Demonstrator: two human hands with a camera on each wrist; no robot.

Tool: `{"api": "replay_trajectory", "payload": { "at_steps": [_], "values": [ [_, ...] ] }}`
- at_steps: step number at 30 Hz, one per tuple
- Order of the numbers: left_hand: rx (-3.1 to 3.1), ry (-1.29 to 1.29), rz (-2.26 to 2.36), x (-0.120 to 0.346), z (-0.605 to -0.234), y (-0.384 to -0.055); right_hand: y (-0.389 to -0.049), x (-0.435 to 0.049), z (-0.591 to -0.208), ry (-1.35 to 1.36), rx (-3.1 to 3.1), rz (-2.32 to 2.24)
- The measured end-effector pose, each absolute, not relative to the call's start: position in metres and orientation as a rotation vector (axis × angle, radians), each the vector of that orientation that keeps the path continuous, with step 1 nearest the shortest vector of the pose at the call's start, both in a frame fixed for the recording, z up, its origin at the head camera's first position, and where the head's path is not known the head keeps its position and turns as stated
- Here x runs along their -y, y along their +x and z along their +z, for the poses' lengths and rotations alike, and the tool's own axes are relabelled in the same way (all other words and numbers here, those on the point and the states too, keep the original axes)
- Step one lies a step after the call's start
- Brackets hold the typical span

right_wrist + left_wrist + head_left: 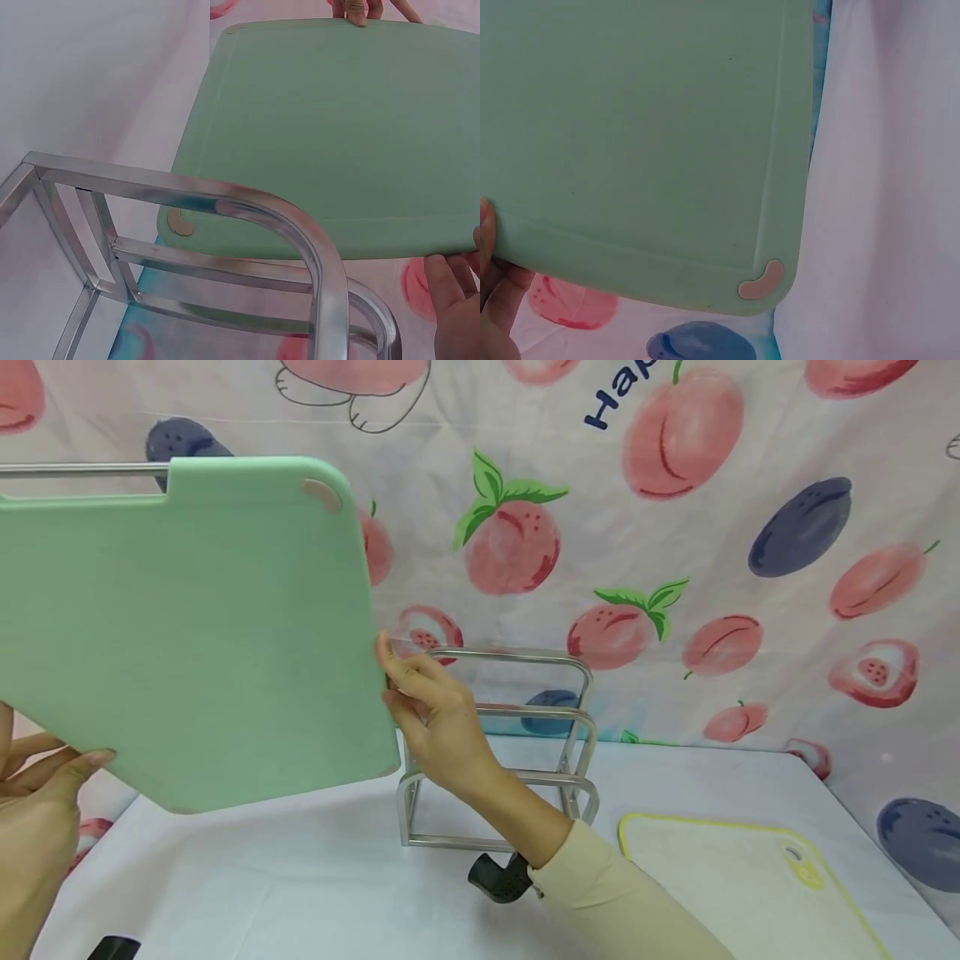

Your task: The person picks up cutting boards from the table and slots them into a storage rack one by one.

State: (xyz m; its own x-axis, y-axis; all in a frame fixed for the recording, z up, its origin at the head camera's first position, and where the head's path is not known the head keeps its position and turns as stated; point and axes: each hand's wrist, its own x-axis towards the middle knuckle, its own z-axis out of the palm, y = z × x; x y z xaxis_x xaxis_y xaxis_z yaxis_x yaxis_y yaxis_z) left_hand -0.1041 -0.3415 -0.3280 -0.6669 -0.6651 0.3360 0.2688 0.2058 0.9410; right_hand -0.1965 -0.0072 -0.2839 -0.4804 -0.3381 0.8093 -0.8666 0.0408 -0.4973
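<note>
A light green cutting board point(225, 627) with pink corner pads and a metal bar handle is held up in the air, left of centre in the head view. My left hand point(45, 802) grips its lower left edge, thumb on the near face. The right hand point(442, 718) pinches the board's right edge between thumb and fingers. Behind the right forearm stands a silver metal rack point(581, 727) with several looped bars. In the right wrist view the rack point(180, 184) partly covers the board point(337, 135), which is apart from the table.
A white cutting board with a yellow rim point(720, 877) lies flat on the white-covered table point(262, 877) at the right. A fruit-print cloth point(675, 543) hangs behind the table. Black wrist cameras show under the right wrist and at the lower left.
</note>
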Motion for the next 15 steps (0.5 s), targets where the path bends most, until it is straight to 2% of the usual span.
{"api": "replay_trajectory", "payload": {
  "at_steps": [7,11,15],
  "values": [
    [1.833,0.213,-1.135,0.331,-0.324,-0.112,-0.199,0.003,-0.285,1.208,1.838,1.47],
    [1.74,0.034,-1.155,0.33,-0.328,-0.117,-0.201,0.001,-0.288,1.202,1.82,1.464],
    [1.682,-0.023,-1.276,0.328,-0.329,-0.12,-0.204,0.0,-0.292,1.21,1.799,1.516]
  ]
}}
